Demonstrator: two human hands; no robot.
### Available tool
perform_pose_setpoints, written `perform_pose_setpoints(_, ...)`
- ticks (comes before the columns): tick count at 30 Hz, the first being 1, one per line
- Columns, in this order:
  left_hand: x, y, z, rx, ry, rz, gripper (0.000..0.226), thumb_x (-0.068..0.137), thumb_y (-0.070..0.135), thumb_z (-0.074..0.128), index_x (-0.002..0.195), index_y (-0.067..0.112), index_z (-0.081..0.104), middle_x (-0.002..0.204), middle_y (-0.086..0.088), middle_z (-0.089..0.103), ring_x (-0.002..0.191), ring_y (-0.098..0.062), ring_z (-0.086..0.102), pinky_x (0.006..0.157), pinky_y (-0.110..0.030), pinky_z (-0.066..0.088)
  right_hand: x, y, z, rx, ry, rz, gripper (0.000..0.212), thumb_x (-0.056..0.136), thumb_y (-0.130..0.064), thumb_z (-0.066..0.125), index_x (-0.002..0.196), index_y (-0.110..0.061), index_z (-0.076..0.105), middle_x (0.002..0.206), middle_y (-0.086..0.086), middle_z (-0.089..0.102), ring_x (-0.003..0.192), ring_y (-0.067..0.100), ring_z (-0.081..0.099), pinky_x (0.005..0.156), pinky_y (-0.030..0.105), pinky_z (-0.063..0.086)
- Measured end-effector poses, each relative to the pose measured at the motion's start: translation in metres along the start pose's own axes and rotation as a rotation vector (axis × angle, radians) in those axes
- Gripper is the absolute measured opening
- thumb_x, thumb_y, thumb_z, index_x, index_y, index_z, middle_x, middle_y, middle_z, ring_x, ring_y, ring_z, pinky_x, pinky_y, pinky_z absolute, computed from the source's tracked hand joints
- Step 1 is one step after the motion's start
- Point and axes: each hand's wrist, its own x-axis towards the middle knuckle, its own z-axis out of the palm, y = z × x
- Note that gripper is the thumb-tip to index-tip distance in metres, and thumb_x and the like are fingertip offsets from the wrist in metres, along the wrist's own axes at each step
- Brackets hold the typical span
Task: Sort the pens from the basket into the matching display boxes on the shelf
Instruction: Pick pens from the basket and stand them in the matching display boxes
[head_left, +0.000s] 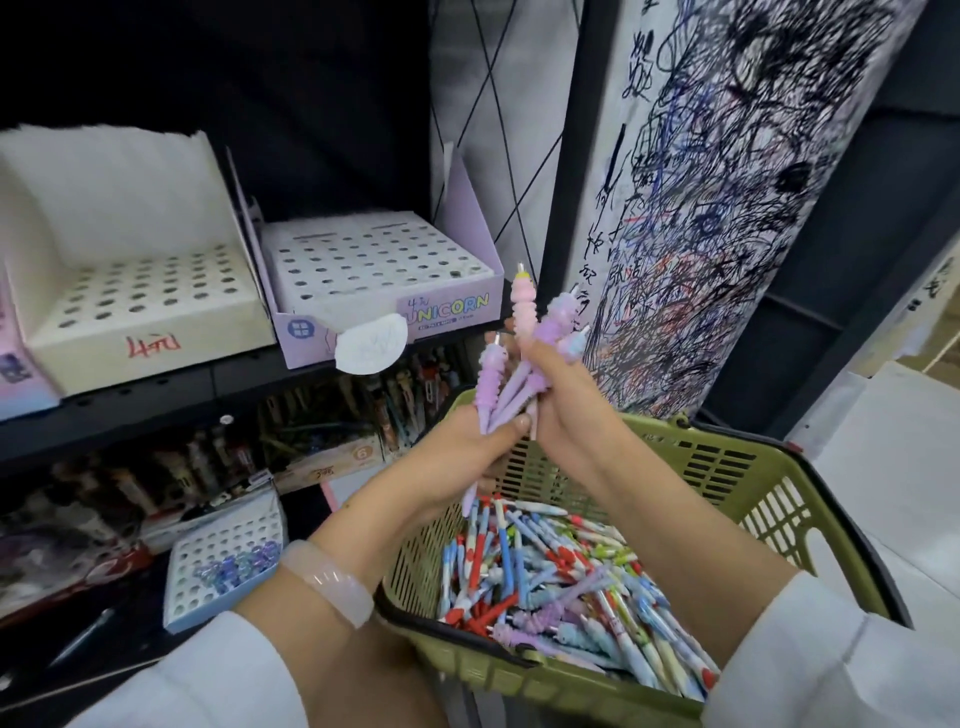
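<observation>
Two display boxes stand side by side on the upper shelf (156, 400) at the left. The cream display box (135, 291) has a perforated top of round holes and a red handwritten mark on its front lip; the lilac display box (384, 270), just beside it to the right, shows the same hole grid, a raised purple side flap and the word UNICORN on its front edge. A white paper tag (370, 344) hangs over that front edge. Below, on a lower level, a pale blue tray (228, 556) with holes holds a few glittery purple-blue caps; the darker goods around it are too blurred to identify.

At centre, the left hand (467, 457), wearing a pale pink bangle (332, 582) at the wrist, grips the lower ends of a bundle of pens (524, 374), thumb pressed across the barrels. The right hand (566, 395) closes round the same bundle from the other side. These pens are pastel lilac and pink, with bumpy, bead-like soft grips near the tips and small metal points directed upward; the tallest is pink. The bundle is held above the far rim of the basket, level with the lilac box's front.

An olive-green basket (769, 493) with slotted walls and a dark handle sits at lower right, holding a loose heap of pens (545, 582) in blue, white, red and lilac, lying at all angles. Behind it rises a white column (727, 182) covered in dense ink scribbles.
</observation>
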Motion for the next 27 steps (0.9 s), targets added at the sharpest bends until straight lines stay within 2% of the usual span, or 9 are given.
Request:
perform_pose_setpoints(3, -0.008, 0.005, -0.010, -0.025, -0.007, -0.032, 0.017, 0.095, 0.021, 0.051, 0.079, 0.017, 0.051, 0.047, 0.014, 0.033, 0.041, -0.003, 0.025, 0.039, -0.014, 0.026, -0.001, -0.007, 0.009, 0.110, -0.068, 0.059, 0.025, 0.082, -0.032, 0.057, 0.074, -0.019, 0.077, 0.083, 0.002, 0.071, 0.080, 0.013, 0.068, 0.080, 0.031, 0.053)
perform_pose_setpoints(5, -0.015, 0.008, -0.017, -0.022, -0.018, -0.036, 0.014, 0.095, 0.022, 0.050, 0.083, 0.016, 0.054, 0.047, 0.015, 0.034, 0.042, -0.002, 0.026, 0.040, -0.013, 0.027, -0.001, -0.008, 0.012, 0.151, -0.095, 0.052, 0.028, 0.086, -0.030, 0.056, 0.073, -0.018, 0.077, 0.083, 0.004, 0.071, 0.081, 0.015, 0.069, 0.082, 0.034, 0.051)
perform_pose_setpoints(8, -0.028, 0.014, -0.029, 0.023, 0.003, -0.032, 0.015, 0.096, 0.022, 0.048, 0.084, 0.012, 0.052, 0.049, 0.013, 0.032, 0.042, -0.003, 0.026, 0.041, -0.014, 0.029, -0.001, -0.009, 0.024, 0.147, -0.111, 0.080, 0.026, 0.089, -0.031, 0.052, 0.096, -0.010, 0.067, 0.092, 0.009, 0.068, 0.094, 0.020, 0.065, 0.094, 0.038, 0.046)
perform_pose_setpoints(11, -0.042, 0.024, -0.041, 0.005, 0.079, -0.029, 0.019, 0.096, 0.022, 0.047, 0.084, 0.008, 0.047, 0.056, 0.004, 0.037, 0.044, -0.007, 0.032, 0.043, -0.016, 0.034, 0.005, -0.008, 0.051, 0.086, -0.086, 0.091, 0.037, 0.093, -0.034, 0.048, 0.116, -0.007, 0.057, 0.116, 0.011, 0.062, 0.117, 0.021, 0.055, 0.107, 0.038, 0.037)
perform_pose_setpoints(13, -0.052, 0.033, -0.048, 0.017, 0.147, -0.012, 0.020, 0.096, 0.021, 0.048, 0.082, 0.007, 0.052, 0.061, -0.002, 0.047, 0.048, -0.011, 0.043, 0.047, -0.019, 0.043, 0.010, -0.005, 0.075, 0.054, -0.075, 0.075, 0.037, 0.094, -0.033, 0.049, 0.121, -0.008, 0.055, 0.119, 0.007, 0.061, 0.113, 0.016, 0.057, 0.104, 0.034, 0.041)
perform_pose_setpoints(17, -0.071, 0.054, -0.069, 0.042, 0.262, 0.074, 0.023, 0.096, 0.022, 0.048, 0.078, 0.008, 0.054, 0.060, -0.002, 0.052, 0.050, -0.012, 0.047, 0.047, -0.020, 0.045, 0.021, 0.000, 0.126, -0.141, -0.063, 0.039, 0.024, 0.093, -0.038, 0.052, 0.104, -0.018, 0.058, 0.089, -0.005, 0.063, 0.080, 0.003, 0.063, 0.077, 0.022, 0.049)
perform_pose_setpoints(21, -0.090, 0.068, -0.092, 0.006, 0.401, 0.125, 0.023, 0.096, 0.028, 0.047, 0.078, 0.014, 0.045, 0.058, 0.003, 0.038, 0.045, -0.008, 0.028, 0.042, -0.018, 0.025, 0.029, 0.012, 0.175, -0.101, -0.115, 0.029, 0.038, 0.093, -0.055, 0.037, 0.111, -0.028, 0.056, 0.093, -0.017, 0.058, 0.078, -0.007, 0.055, 0.079, 0.018, 0.044)
perform_pose_setpoints(24, -0.104, 0.071, -0.115, 0.007, 0.514, 0.147, 0.025, 0.095, 0.031, 0.047, 0.076, 0.015, 0.046, 0.057, 0.005, 0.040, 0.044, -0.007, 0.028, 0.040, -0.017, 0.026, 0.034, 0.018, 0.193, 0.052, -0.269, 0.123, 0.041, 0.094, -0.054, 0.039, 0.094, -0.023, 0.065, 0.092, -0.006, 0.067, 0.086, 0.005, 0.063, 0.079, 0.027, 0.049)
perform_pose_setpoints(27, -0.118, 0.074, -0.138, -0.042, 0.587, 0.171, 0.023, 0.098, 0.027, 0.043, 0.084, 0.010, 0.051, 0.057, 0.003, 0.044, 0.040, -0.005, 0.029, 0.038, -0.016, 0.027, 0.044, 0.029, 0.207, -0.258, -0.304, -0.027, 0.033, 0.097, -0.042, 0.040, 0.089, -0.021, 0.064, 0.099, -0.001, 0.065, 0.096, 0.014, 0.059, 0.090, 0.033, 0.047)
